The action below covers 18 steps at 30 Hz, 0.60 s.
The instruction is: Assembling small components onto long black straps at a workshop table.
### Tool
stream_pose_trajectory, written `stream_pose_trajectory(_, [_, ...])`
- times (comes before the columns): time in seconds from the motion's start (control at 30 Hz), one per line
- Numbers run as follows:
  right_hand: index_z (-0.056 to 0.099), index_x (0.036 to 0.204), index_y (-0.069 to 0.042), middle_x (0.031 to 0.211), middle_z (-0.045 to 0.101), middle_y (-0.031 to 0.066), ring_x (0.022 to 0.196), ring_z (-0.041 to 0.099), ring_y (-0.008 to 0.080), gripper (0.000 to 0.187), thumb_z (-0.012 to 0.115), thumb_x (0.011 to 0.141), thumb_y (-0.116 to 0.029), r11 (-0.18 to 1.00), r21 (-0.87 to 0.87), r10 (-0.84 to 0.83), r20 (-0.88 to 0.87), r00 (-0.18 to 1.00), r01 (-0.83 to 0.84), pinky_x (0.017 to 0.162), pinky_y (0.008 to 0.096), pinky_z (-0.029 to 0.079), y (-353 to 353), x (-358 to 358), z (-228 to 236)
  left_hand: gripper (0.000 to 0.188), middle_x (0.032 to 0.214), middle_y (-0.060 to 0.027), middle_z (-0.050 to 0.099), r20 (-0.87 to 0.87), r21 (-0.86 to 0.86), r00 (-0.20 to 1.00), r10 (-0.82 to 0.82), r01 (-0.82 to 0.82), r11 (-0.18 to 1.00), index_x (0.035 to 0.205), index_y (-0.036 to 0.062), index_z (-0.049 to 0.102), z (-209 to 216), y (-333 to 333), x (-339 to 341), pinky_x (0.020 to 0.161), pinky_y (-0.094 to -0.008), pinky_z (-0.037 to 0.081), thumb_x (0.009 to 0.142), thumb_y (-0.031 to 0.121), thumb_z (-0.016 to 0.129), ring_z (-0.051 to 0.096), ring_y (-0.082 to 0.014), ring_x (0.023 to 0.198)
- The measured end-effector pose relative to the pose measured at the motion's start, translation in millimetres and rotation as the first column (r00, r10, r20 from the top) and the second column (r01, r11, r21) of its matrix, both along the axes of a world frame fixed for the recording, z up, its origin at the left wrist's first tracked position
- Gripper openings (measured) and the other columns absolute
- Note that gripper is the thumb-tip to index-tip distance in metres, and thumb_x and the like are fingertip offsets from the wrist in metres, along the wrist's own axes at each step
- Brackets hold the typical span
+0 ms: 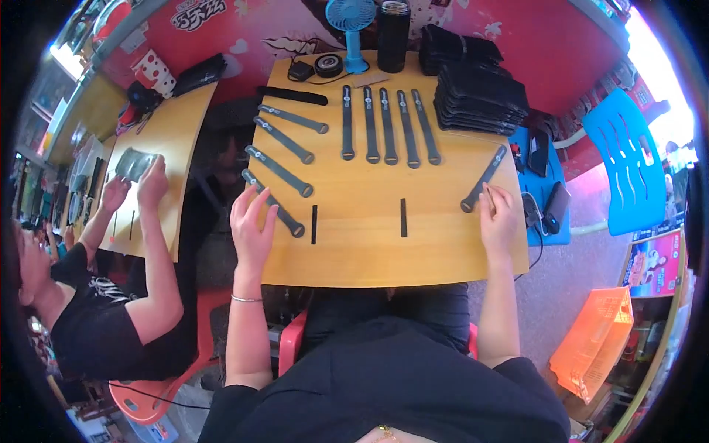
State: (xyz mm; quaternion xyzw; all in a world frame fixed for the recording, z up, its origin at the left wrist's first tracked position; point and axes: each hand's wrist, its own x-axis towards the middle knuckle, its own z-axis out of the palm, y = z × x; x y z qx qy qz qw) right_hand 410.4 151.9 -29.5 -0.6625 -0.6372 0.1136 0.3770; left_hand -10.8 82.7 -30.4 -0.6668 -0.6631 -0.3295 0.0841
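Several dark grey straps, each with a ring-like loop at one end, lie on the wooden table. At the left, my left hand point(252, 225) is over the nearest slanted strap point(279, 210), its fingers apart. More slanted straps point(282, 170) lie beyond it. On the right side, my right hand point(498, 215) has its thumb and fingers drawn together at the edge of a single strap point(485, 177), near its loop end. A row of upright straps point(385, 125) lies at the far middle, between my hands.
Two black strips point(403, 218) mark the table point(354, 258). Behind are a blue fan point(352, 18), a black bottle point(393, 37) and stacked black packets point(480, 96). A blue chair point(624, 159) and an orange crate point(591, 343) stand right. A co-worker point(111, 295) handles a packet left.
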Motion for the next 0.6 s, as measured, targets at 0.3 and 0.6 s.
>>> stream_pose_trajectory(0.3, [0.06, 0.111, -0.002, 0.105, 0.058, 0.0147, 0.089, 0.061, 0.0279, 0.038, 0.055, 0.075, 0.007, 0.752, 0.104, 0.649, 0.051, 0.759, -0.65, 0.074, 0.0332, 0.049, -54, -120, 73, 0.031, 0.083, -0.0063, 0.062, 0.667, 0.043, 0.609, -0.429, 0.544, 0.838, 0.106, 0.0036, 0.062, 63, -23, 125, 0.06, -0.026, 0.048, 0.075, 0.006, 0.07, 0.06, -0.0151, 0.075])
stream_pose_trajectory(0.6, [0.057, 0.116, -0.003, 0.108, 0.056, 0.0154, 0.098, 0.057, 0.0319, 0.044, 0.059, 0.073, 0.004, 0.635, 0.043, 0.772, -0.04, 0.634, -0.771, 0.082, 0.0364, 0.047, -60, -147, 76, 0.01, 0.078, -0.0059, 0.063, 0.663, 0.118, 0.575, -0.48, 0.553, 0.825, 0.087, 0.003, 0.063, 63, -30, 112, 0.055, -0.0221, 0.046, 0.077, 0.001, 0.067, 0.06, -0.0144, 0.065])
